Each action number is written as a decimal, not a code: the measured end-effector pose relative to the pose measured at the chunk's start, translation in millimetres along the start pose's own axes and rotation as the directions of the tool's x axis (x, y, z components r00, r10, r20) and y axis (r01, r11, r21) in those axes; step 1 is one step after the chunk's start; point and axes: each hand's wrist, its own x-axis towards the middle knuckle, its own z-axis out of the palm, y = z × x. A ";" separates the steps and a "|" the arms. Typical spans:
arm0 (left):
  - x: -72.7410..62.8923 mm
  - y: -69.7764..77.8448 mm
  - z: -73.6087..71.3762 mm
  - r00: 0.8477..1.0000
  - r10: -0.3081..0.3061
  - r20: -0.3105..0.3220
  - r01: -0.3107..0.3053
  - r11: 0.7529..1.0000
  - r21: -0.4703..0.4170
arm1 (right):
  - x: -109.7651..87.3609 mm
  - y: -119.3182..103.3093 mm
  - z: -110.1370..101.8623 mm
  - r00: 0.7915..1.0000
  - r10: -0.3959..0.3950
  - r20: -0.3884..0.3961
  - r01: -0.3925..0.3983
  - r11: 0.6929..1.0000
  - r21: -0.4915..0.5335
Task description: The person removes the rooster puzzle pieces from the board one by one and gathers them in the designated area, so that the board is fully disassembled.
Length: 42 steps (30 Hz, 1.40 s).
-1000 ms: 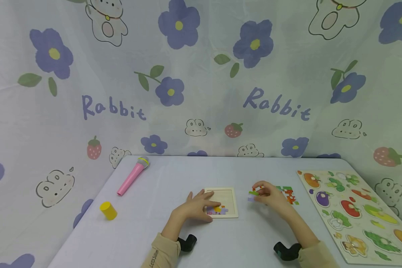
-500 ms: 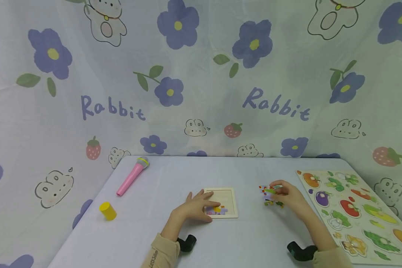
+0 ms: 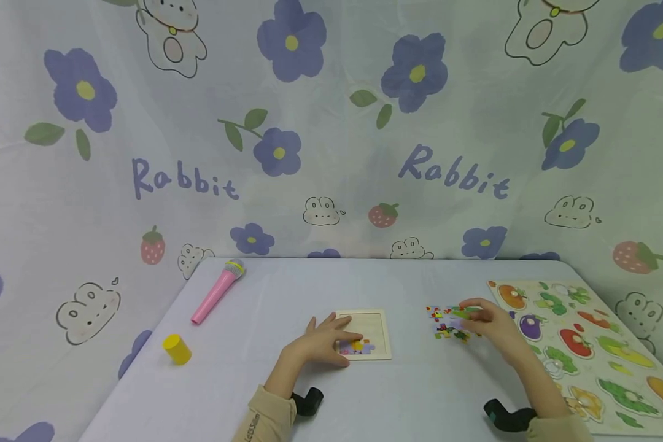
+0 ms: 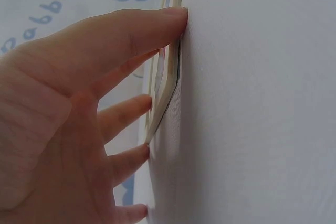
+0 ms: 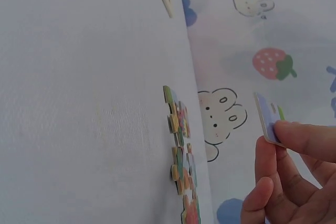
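My left hand (image 3: 323, 344) lies over the left side of a pale wooden puzzle tray (image 3: 388, 337), fingers spread and fairly straight. In the left wrist view the thumb touches the near edge of the tray while other fingertips rest along its side and on the table. A few joined purple and yellow puzzle pieces (image 3: 359, 348) sit in the tray's lower left. My right hand (image 3: 497, 328) pinches a lavender puzzle piece (image 5: 266, 116) with a green patch between thumb and fingertips, raised over a cluster of loose puzzle pieces (image 3: 444, 333) to the tray's right. The hand hides part of this cluster.
A large vegetable puzzle board (image 3: 574, 368) lies along the right side, partly under the right forearm. Toward the left are a pink toy microphone (image 3: 214, 298) and a yellow cylinder (image 3: 177, 349). A patterned curtain (image 3: 331, 123) hangs behind the white table.
My right hand has moved right, away from the tray, carrying the lavender puzzle piece over the loose pieces. The left hand has stayed on the tray.
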 end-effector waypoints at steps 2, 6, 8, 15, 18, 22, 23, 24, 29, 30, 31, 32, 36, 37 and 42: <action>-0.1 0.4 -0.5 1.000 0.000 0.001 0.000 1.000 0.001 | -1.1 1.7 -2.7 1.000 0.002 0.007 -0.002 1.000 0.001; -0.2 1.3 -1.4 1.000 -0.002 0.003 0.002 1.000 0.001 | -4.3 4.2 -9.3 0.998 0.045 0.034 -0.045 0.999 -0.018; -0.6 1.9 -1.7 1.000 -0.003 0.004 0.003 1.000 0.000 | -5.4 5.7 -12.8 0.996 0.066 0.052 -0.065 0.998 -0.026; -1.9 2.8 -1.8 1.000 0.003 0.006 -0.003 1.000 -0.011 | -8.2 12.6 -21.8 0.987 0.141 0.073 -0.138 0.989 -0.046; -1.5 2.1 -1.2 1.000 0.002 0.008 -0.002 1.000 -0.008 | -9.4 15.2 -25.2 0.983 0.162 0.083 -0.158 0.986 -0.048; -0.5 1.1 0.0 1.000 0.006 0.005 -0.006 1.000 0.002 | -11.4 18.6 -29.3 0.983 0.150 0.110 -0.145 0.988 -0.049; -0.4 1.0 0.0 1.000 0.005 0.004 -0.005 1.000 0.003 | -11.9 19.4 -30.1 0.982 0.146 0.118 -0.141 0.989 -0.047; -0.4 1.1 -0.2 1.000 0.003 0.004 -0.003 1.000 0.005 | -12.1 20.4 -30.9 0.981 0.143 0.128 -0.138 0.989 -0.046; 0.5 0.6 -0.8 1.000 -0.007 0.004 0.007 1.000 0.005 | -13.2 23.1 -32.0 0.971 0.191 0.144 -0.177 0.979 -0.102; 0.7 0.2 -0.7 1.000 -0.008 0.004 0.008 1.000 0.004 | -13.3 23.0 -32.0 0.969 0.202 0.142 -0.185 0.975 -0.123; 0.7 0.3 -0.8 1.000 -0.008 0.003 0.008 1.000 0.003 | -13.3 23.0 -31.9 0.968 0.211 0.139 -0.191 0.970 -0.149; 0.5 0.5 -1.0 1.000 -0.009 0.003 0.009 1.000 0.003 | -13.3 22.8 -31.8 0.966 0.217 0.138 -0.193 0.967 -0.169; -1.0 2.4 -2.7 1.000 -0.005 0.001 0.005 1.000 -0.004 | -13.1 23.7 -30.5 0.966 0.228 0.119 -0.195 0.951 -0.239; -1.3 2.9 -3.1 1.000 -0.004 0.001 0.004 1.000 -0.003 | -13.1 24.2 -30.2 0.967 0.227 0.116 -0.192 0.949 -0.249; -2.5 4.5 -3.7 1.000 -0.004 0.002 0.004 1.000 -0.004 | -13.1 26.8 -28.3 0.970 0.224 0.092 -0.192 0.943 -0.272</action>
